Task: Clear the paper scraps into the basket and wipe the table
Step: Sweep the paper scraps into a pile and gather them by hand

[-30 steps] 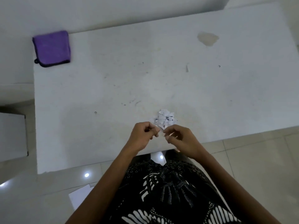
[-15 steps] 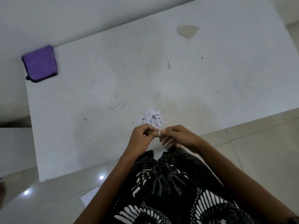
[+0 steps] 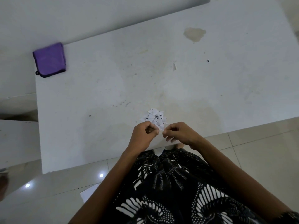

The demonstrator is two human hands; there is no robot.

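Observation:
A small pile of torn white paper scraps with black print lies on the white table near its front edge. Just in front of the pile, my left hand and my right hand meet fingertip to fingertip, both pinching one small white paper scrap between them. A folded purple cloth rests on the table's far left corner, well away from both hands. One lone scrap lies further back on the table. No basket is in view.
A brownish stain marks the table's far right part, with small dark specks scattered around. A white sheet lies on the tiled floor below the table's front edge. A low white surface stands at left.
Both hands stay pinched together in front of the pile; they have shifted only slightly. The view has swung a little, so the cloth and stain sit elsewhere in frame.

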